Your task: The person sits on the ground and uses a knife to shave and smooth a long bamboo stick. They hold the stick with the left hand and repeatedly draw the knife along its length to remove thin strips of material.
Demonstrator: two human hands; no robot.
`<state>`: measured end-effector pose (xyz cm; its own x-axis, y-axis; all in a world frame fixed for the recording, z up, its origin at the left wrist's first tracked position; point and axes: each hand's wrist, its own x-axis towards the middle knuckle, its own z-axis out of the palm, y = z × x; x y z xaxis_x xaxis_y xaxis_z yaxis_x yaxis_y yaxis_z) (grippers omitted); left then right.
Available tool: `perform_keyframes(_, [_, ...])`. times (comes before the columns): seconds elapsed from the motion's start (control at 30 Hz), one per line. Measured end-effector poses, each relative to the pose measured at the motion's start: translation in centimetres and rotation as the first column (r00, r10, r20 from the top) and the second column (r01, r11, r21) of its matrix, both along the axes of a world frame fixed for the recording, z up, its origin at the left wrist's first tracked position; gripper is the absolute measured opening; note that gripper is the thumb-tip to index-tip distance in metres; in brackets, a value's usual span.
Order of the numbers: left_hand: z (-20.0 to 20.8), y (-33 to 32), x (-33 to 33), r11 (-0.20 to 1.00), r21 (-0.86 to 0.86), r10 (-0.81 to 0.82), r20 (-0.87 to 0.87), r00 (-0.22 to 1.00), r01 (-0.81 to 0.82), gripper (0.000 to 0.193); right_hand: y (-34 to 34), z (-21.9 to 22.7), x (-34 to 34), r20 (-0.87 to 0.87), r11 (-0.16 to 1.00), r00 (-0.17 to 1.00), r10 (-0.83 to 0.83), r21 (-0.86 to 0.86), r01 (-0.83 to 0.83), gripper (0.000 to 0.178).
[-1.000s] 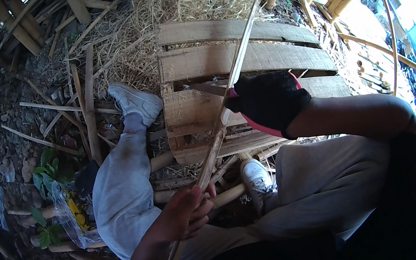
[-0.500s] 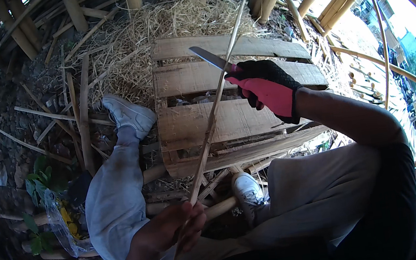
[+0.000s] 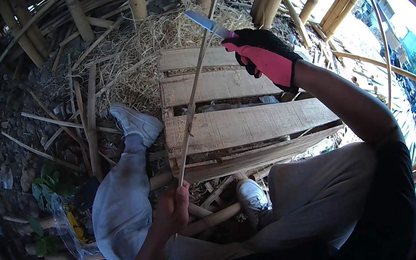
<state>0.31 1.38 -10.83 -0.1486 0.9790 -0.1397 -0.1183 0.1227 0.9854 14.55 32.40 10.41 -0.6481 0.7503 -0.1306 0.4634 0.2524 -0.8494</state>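
My bare left hand is closed around the lower part of a long, thin bamboo strip. The strip slants up and away across a slatted wooden crate. My right hand, in a pink and black glove, grips a knife by its pink handle. The blade points up and to the left over the far end of the crate and crosses the strip in view; whether it touches the strip I cannot tell.
Pale shavings lie heaped beyond and left of the crate. Upright bamboo posts stand at the back. Loose strips lie on the dirt at left, near a clear plastic bag. My shoes flank the crate's near side.
The bamboo strip has swung more upright, its far end moving left. My left hand has risen slightly and turned. The knife is a little higher in view, its blade angled more steeply.
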Motion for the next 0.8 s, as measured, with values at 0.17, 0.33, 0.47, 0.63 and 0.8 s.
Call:
perform_keyframes(0.17, [-1.7,0.6,0.6,0.986,0.108,0.157,-0.301,0.941,-0.130,0.037,0.3,1.1,-0.3,0.011,0.989,0.989,0.148,-0.008,-0.148,0.024])
perform_keyframes(0.33, [-1.7,0.6,0.2,0.989,0.107,0.137,-0.328,0.935,-0.107,0.037,-2.4,3.2,-1.9,0.294,0.908,0.955,0.030,0.392,-0.149,0.028])
perform_keyframes(0.47, [-1.6,0.7,0.1,0.992,0.091,0.115,-0.318,0.941,-0.090,0.040,-2.1,3.5,-1.2,0.177,0.944,0.974,0.142,0.273,-0.187,0.030])
perform_keyframes(0.63, [0.6,0.3,-0.3,0.995,-0.052,0.068,-0.233,0.970,-0.082,0.040,-1.7,2.7,-0.9,0.275,0.788,0.931,0.241,0.504,-0.353,0.028])
perform_keyframes(0.8, [0.9,0.3,0.0,0.984,0.033,0.171,-0.471,0.865,-0.176,0.035,-3.3,1.7,-1.6,0.434,0.840,0.856,0.281,0.320,-0.438,0.030])
